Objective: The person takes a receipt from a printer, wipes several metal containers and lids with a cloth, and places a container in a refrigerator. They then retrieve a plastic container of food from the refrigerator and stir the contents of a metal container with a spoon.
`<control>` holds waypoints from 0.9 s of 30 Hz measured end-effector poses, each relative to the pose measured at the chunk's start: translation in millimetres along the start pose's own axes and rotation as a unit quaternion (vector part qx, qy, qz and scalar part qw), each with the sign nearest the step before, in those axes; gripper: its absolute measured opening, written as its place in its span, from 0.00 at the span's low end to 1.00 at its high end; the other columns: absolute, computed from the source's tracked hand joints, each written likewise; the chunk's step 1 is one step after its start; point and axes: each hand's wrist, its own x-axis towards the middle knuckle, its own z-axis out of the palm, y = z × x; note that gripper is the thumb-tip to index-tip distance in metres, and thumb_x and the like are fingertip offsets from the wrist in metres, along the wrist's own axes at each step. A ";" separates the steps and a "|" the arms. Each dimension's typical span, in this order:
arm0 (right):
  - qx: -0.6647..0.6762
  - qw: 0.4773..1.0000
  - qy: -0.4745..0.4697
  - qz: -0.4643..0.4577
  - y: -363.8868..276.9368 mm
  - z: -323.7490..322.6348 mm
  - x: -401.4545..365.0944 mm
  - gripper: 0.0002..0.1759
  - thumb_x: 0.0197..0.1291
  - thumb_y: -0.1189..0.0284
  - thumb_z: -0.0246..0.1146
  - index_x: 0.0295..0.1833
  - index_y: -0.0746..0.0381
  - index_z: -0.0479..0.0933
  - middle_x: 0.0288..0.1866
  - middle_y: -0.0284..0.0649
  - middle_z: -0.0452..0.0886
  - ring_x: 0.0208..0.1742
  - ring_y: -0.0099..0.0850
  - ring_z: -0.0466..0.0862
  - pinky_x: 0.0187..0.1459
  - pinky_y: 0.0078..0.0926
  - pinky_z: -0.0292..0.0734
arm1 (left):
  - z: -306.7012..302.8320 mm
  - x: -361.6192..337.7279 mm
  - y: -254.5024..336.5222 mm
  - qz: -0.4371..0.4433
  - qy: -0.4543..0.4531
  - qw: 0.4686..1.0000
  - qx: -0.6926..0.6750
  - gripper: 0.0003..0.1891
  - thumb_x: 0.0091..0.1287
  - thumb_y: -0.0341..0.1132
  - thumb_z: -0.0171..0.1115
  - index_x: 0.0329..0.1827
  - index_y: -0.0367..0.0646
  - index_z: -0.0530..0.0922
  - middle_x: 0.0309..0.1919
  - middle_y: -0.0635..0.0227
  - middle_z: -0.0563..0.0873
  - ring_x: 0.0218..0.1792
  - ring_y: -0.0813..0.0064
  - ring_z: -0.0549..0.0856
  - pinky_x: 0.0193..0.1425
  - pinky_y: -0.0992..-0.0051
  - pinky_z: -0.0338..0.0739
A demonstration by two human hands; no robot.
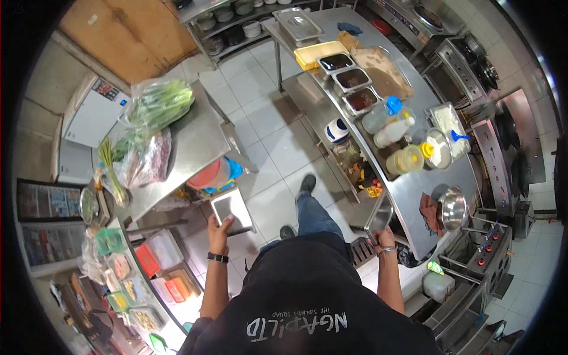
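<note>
My left hand (219,228), with a black watch on the wrist, grips the near edge of a small rectangular steel pan (232,208) held over the tiled floor beside the left steel table (195,142). My right hand (384,238), with a bracelet on the wrist, holds a second rectangular steel pan (378,216) by its near end, close to the edge of the long steel counter (414,189). Both pans look empty. My feet in dark shoes stand on the floor between the two hands.
Bags of greens (160,106) lie on the left table, with coloured containers (154,260) on a lower shelf. The right counter carries sauce pans (352,77), bottles, tubs and a steel bowl (452,207). Stoves (509,154) line the far right. White tiled floor (266,118) runs between.
</note>
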 end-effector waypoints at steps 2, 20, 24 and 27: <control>-0.037 0.998 0.029 -0.033 -5.1 16.8 17.2 0.31 0.52 0.83 0.57 0.64 0.65 0.61 0.37 0.50 0.82 0.26 0.41 0.84 0.18 0.36 0.81 | 29.9 16.0 -0.5 -0.022 -0.028 0.992 -0.125 0.21 0.62 0.35 0.68 0.54 0.37 0.74 0.46 0.67 0.83 0.49 0.74 0.81 0.56 0.72 0.73; -0.046 0.964 -0.242 -0.101 -364.3 492.5 229.1 0.24 0.46 0.86 0.59 0.52 0.61 0.69 0.30 0.38 0.78 0.22 0.31 0.79 0.19 0.37 0.80 | 174.2 296.6 244.8 -0.130 -0.061 0.906 -0.398 0.30 0.65 0.57 0.58 0.64 0.47 0.69 0.57 0.59 0.78 0.54 0.58 0.79 0.53 0.53 0.76; -0.019 0.970 -0.119 -0.210 -448.7 545.2 304.5 0.12 0.52 0.82 0.57 0.44 0.65 0.72 0.31 0.43 0.79 0.27 0.34 0.79 0.29 0.41 0.83 | 182.2 357.8 283.9 -0.145 -0.045 0.877 -0.457 0.31 0.65 0.61 0.55 0.62 0.48 0.71 0.56 0.60 0.78 0.56 0.57 0.76 0.54 0.54 0.73; 0.016 0.982 -0.101 -0.159 -504.8 552.5 434.1 0.06 0.55 0.81 0.53 0.39 0.70 0.72 0.35 0.49 0.79 0.31 0.38 0.79 0.32 0.43 0.84 | 173.2 419.1 301.8 -0.138 -0.045 0.866 -0.478 0.30 0.65 0.62 0.54 0.60 0.49 0.72 0.54 0.61 0.79 0.55 0.59 0.77 0.54 0.54 0.74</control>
